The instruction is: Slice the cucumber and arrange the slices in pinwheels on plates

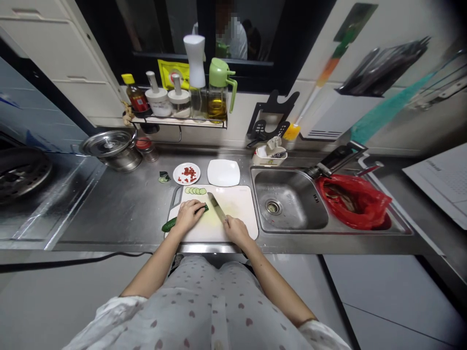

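Observation:
My left hand (188,215) is closed around a dark green cucumber (169,225) that lies slanted on the white cutting board (241,228). Under the palm the middle of the cucumber is hidden; its cut end shows past the fingertips. My right hand (237,230) grips the handle of a kitchen knife (216,206), whose blade points up and to the left, a little right of the cucumber's cut end. Several cucumber slices (196,191) overlap in a row along the board's far edge.
Behind the board stand a plate of chopped red pieces (187,173) and a white square plate (224,173). A sink (292,199) with a red plastic bag (353,204) lies right. A steel pot (109,149) stands left; a condiment rack (182,121) hangs above.

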Demonstrator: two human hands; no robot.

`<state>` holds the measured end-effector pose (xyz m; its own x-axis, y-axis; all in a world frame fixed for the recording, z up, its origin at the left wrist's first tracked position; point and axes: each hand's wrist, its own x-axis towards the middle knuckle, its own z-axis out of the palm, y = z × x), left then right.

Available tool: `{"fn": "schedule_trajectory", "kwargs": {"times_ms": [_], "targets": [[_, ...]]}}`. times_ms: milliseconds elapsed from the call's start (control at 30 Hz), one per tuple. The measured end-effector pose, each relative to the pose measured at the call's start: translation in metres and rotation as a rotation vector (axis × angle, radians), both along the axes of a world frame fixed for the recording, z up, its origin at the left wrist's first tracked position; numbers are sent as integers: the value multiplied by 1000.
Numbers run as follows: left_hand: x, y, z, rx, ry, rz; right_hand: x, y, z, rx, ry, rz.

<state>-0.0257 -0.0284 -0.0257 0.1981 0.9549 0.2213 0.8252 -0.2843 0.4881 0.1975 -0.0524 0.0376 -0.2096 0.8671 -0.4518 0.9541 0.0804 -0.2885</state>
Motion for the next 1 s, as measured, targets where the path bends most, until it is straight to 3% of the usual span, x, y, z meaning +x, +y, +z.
{"fn": "schedule_trajectory", "kwargs": {"times_ms": [333,1000], "targets": [[1,-1,-17,80,-8,-65,-20,-2,15,-7,13,53],[1,0,-20,129,-21,-81,-22,-4,12,-27,17,68]]}}
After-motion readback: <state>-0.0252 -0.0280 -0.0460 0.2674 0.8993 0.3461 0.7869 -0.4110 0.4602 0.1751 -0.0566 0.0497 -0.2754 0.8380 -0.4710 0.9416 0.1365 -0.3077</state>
